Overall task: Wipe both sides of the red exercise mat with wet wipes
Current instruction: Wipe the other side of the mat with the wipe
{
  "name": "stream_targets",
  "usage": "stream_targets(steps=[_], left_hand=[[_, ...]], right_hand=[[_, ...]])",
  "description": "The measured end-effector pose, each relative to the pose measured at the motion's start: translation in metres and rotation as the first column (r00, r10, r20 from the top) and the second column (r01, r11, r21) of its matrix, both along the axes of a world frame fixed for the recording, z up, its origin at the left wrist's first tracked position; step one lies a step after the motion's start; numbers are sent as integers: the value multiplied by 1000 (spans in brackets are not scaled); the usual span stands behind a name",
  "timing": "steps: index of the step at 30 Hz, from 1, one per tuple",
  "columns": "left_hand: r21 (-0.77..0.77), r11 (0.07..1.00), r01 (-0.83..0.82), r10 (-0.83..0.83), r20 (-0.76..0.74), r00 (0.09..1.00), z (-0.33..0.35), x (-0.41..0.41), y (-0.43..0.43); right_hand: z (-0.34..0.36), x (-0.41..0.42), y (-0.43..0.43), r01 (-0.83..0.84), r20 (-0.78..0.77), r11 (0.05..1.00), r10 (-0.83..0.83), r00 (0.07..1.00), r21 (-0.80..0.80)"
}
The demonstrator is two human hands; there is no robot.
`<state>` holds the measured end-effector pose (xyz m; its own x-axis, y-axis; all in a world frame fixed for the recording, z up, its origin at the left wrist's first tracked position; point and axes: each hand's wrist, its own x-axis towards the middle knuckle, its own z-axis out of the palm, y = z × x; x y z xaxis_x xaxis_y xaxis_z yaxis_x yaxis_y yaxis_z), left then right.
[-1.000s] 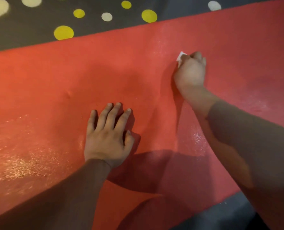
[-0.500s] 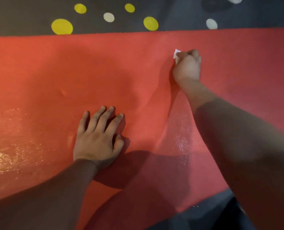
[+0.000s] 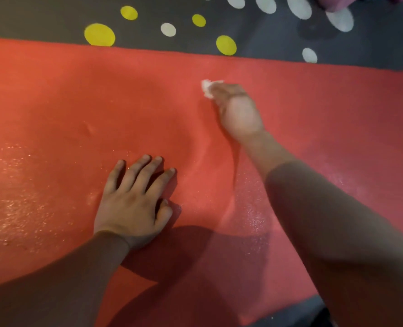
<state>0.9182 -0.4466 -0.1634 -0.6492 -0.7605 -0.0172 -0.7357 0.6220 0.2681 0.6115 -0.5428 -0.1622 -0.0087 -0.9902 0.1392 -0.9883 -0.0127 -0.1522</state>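
Across most of my view lies the red exercise mat [image 3: 54, 102], flat on a dark floor [image 3: 42, 17] dotted with yellow and white spots. Its left part glistens with a wet sheen [image 3: 12, 204]. I see the left hand [image 3: 132, 204] planted palm-down near the mat's middle, fingers straight and spread. Farther out, toward the far edge, the right hand [image 3: 238, 112] grips a small white wet wipe [image 3: 206, 87] against the mat.
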Motion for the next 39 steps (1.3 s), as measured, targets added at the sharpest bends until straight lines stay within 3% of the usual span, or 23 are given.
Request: stream_targets(steps=[3,5,7,9,11,12,13,15,17,18,21,23,25,27,30,33,35,37,39], left_hand=[[-4,1000,-3,3,-8,1000,0,0,1],[-11,1000,-4,4,-22,1000,0,0,1],[-18,1000,-4,4,-22,1000,0,0,0],[-22,1000,0,0,-8,1000,-1,1,1],[-20,1000,3,-3,0,1000,-1,1,0],[-18,1000,4,-4,1,1000,-1,1,0],[-13,1000,4,-4,-1,1000,-1,1,0],[-6,1000,2,-2,-5,1000,-2,2,0],[-8,1000,2,-2,-8,1000,-2,2,0],[-9,1000,1,-1,-18,1000,-2,2,0],[-1,1000,-9,9,-37,999,-2,1,-1],[3,1000,-9,9,-32,999,-2,0,-1],[3,1000,-14,14,-39,999,-3,-1,-1],[4,1000,-15,15,-52,999,-3,-1,-1],[6,1000,-9,9,-72,997,-3,1,0],[12,1000,-12,13,-92,996,-4,2,-2],[17,1000,-12,14,-91,996,-5,2,-4],[20,1000,-9,10,-85,996,-5,3,-3],[11,1000,-11,12,-86,996,-5,2,-4]], right_hand=[[4,-38,-16,409,-77,912,-409,909,-9],[4,-19,-27,516,-21,856,-516,856,-3],[1,20,-38,392,74,920,-390,918,-8],[-4,57,-38,94,135,995,-89,987,-26],[-5,65,-35,-128,95,992,128,987,-2],[-1,57,-37,-131,49,991,130,990,30],[2,45,-39,-49,-15,997,50,999,60],[5,14,-40,266,-171,961,-250,953,80],[8,-2,-40,500,-169,865,-487,857,46],[9,3,-46,520,-124,853,-513,849,35],[9,51,-62,281,39,956,-285,958,86],[7,88,-60,11,42,996,-15,999,89],[5,91,-59,-112,2,991,112,994,69],[5,64,-61,4,-73,998,1,997,66],[6,14,-66,420,-45,907,-419,907,19],[7,21,-79,537,22,844,-536,844,-11],[10,59,-87,426,126,903,-430,894,58],[8,103,-87,192,189,981,-193,963,27],[-2,124,-81,-49,167,999,46,985,14]])
